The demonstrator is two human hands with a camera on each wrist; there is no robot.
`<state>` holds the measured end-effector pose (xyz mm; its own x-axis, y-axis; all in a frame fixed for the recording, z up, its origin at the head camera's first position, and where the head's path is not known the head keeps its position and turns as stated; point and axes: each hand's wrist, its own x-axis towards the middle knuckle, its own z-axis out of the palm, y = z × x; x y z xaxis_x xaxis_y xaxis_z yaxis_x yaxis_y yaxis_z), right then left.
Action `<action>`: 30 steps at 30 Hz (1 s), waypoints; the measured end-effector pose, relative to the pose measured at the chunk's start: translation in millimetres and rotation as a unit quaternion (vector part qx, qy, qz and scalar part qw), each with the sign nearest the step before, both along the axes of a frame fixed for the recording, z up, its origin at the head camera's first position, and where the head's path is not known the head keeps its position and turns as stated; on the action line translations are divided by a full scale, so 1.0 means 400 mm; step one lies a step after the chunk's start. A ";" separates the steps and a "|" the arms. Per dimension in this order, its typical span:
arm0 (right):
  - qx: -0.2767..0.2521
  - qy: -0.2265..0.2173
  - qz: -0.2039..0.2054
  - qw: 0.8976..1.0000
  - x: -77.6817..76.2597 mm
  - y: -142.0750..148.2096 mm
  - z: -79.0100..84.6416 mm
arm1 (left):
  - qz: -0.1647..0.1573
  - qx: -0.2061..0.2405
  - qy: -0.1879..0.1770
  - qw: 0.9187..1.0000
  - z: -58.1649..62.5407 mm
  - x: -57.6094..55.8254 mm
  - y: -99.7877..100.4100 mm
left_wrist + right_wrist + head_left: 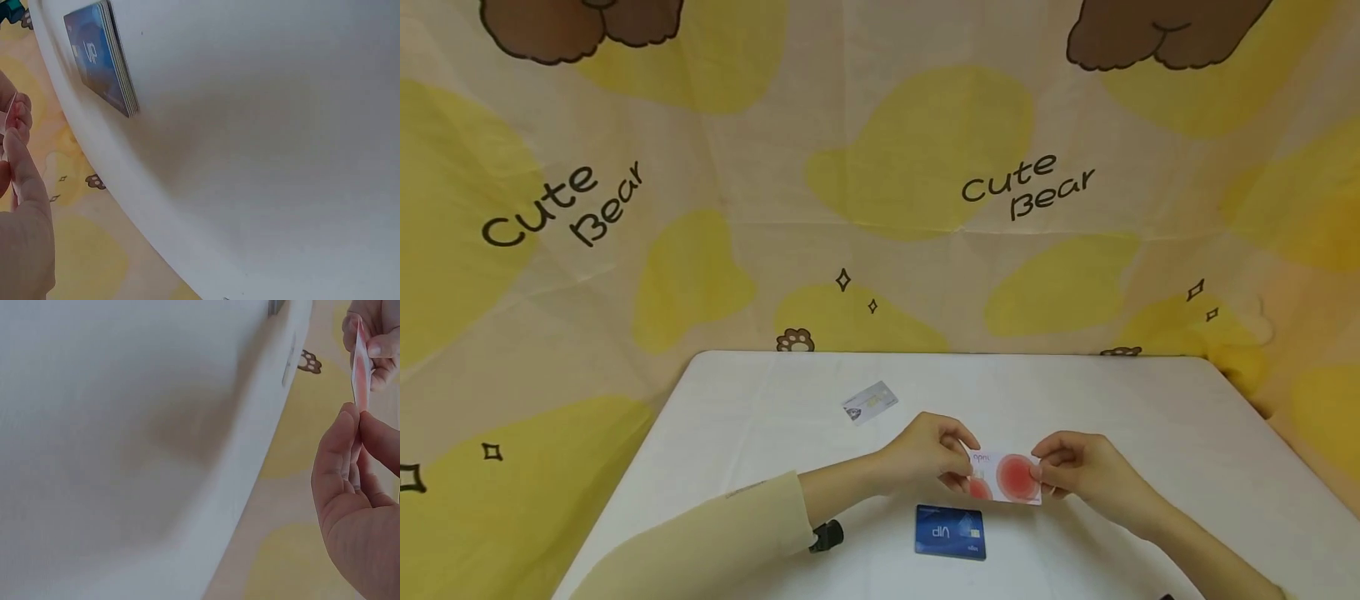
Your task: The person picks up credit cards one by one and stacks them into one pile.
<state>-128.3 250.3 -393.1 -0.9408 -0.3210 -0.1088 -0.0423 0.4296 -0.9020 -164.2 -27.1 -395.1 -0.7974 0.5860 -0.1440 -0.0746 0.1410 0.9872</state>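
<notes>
A white card with red circles [1018,478] is held up between both hands, above the table. My left hand [925,452] pinches its left edge, and my right hand [1086,471] pinches the right edge between thumb and fingers. Seen edge-on in the right wrist view, the card [360,369] is thin, with fingertips of both hands at its ends. Just in front of the hands lies a stack of blue VIP cards [950,532]; the left wrist view shows several layers along the side of this blue stack [100,59].
Farther back on the white table [760,433], a silver-grey card [869,403] lies at a slant. Behind the table hangs a yellow and beige cloth [880,192] with bear prints. A black device [827,536] is on the left wrist.
</notes>
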 end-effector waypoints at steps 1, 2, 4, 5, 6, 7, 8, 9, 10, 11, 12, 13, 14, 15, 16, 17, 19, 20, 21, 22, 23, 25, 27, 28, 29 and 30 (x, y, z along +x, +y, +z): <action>-0.001 -0.001 0.002 1.000 0.002 -0.006 -0.002 | 0.003 -0.001 -0.002 1.000 0.000 0.004 -0.006; -0.002 -0.002 0.005 1.000 0.003 -0.011 -0.004 | 0.005 -0.003 -0.003 1.000 0.000 0.007 -0.011; -0.005 -0.007 0.008 1.000 0.005 -0.021 -0.007 | 0.010 -0.005 -0.005 1.000 -0.003 0.013 -0.022; -0.007 -0.010 0.010 1.000 0.007 -0.026 -0.009 | 0.011 -0.007 -0.006 1.000 -0.004 0.016 -0.027; -0.009 -0.015 0.010 1.000 0.007 -0.031 -0.010 | 0.013 -0.010 -0.007 1.000 -0.005 0.018 -0.032; -0.012 -0.018 0.012 1.000 0.008 -0.036 -0.011 | 0.014 -0.012 -0.009 1.000 -0.006 0.020 -0.038; -0.015 -0.021 0.015 1.000 0.009 -0.041 -0.012 | 0.015 -0.013 -0.012 1.000 -0.007 0.022 -0.044; -0.017 -0.024 0.017 0.999 0.009 -0.045 -0.014 | 0.016 -0.014 -0.014 1.000 -0.009 0.024 -0.049; -0.019 -0.026 0.019 0.999 0.009 -0.050 -0.016 | 0.016 -0.014 -0.018 1.000 -0.009 0.025 -0.054; -0.021 -0.027 0.022 0.999 0.009 -0.055 -0.018 | 0.016 -0.013 -0.020 1.000 -0.011 0.027 -0.059; -0.022 -0.029 0.023 0.999 0.010 -0.059 -0.020 | 0.016 -0.012 -0.025 0.999 -0.012 0.029 -0.063; -0.024 -0.031 0.025 0.999 0.010 -0.063 -0.024 | 0.016 -0.007 -0.030 0.999 -0.014 0.030 -0.068; -0.025 -0.034 0.026 0.999 0.010 -0.067 -0.027 | 0.016 -0.003 -0.032 0.999 -0.018 0.032 -0.072; -0.026 -0.036 0.029 0.999 0.009 -0.072 -0.031 | 0.016 0.001 -0.033 0.999 -0.020 0.034 -0.077; -0.026 -0.039 0.030 0.998 0.010 -0.076 -0.033 | 0.016 0.004 -0.034 0.999 -0.023 0.036 -0.082; -0.026 -0.042 0.032 0.998 0.011 -0.080 -0.036 | 0.017 0.005 -0.035 0.999 -0.024 0.038 -0.086; -0.027 -0.047 0.034 0.998 0.012 -0.087 -0.041 | 0.018 0.007 -0.035 0.999 -0.028 0.042 -0.095; -0.025 -0.050 0.035 0.998 0.013 -0.090 -0.042 | 0.017 0.006 -0.034 0.999 -0.029 0.044 -0.098; -0.024 -0.053 0.034 0.998 0.014 -0.093 -0.043 | 0.017 0.004 -0.033 0.999 -0.028 0.046 -0.100; -0.023 -0.055 0.033 0.998 0.016 -0.095 -0.045 | 0.017 0.002 -0.032 0.999 -0.029 0.047 -0.102; -0.021 -0.057 0.032 0.998 0.017 -0.097 -0.047 | 0.018 0.000 -0.031 0.999 -0.030 0.049 -0.103; -0.019 -0.062 0.030 0.997 0.021 -0.101 -0.052 | 0.017 -0.003 -0.031 0.999 -0.033 0.053 -0.105; -0.023 -0.065 0.034 0.997 0.023 -0.106 -0.056 | 0.021 -0.007 -0.032 0.999 -0.035 0.056 -0.108; -0.026 -0.067 0.036 0.997 0.025 -0.108 -0.059 | 0.022 -0.010 -0.034 0.999 -0.036 0.057 -0.110; -0.029 -0.070 0.039 0.996 0.025 -0.111 -0.061 | 0.023 -0.013 -0.036 0.999 -0.037 0.059 -0.112; -0.034 -0.072 0.044 0.996 0.026 -0.114 -0.064 | 0.024 -0.016 -0.037 0.999 -0.038 0.060 -0.114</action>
<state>-117.9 204.7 -418.6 -0.8854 -0.4122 -0.2150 0.0545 0.3671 -0.9286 -140.0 -72.8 -410.2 -0.8106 0.5420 -0.2216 -0.1545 0.1669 0.9738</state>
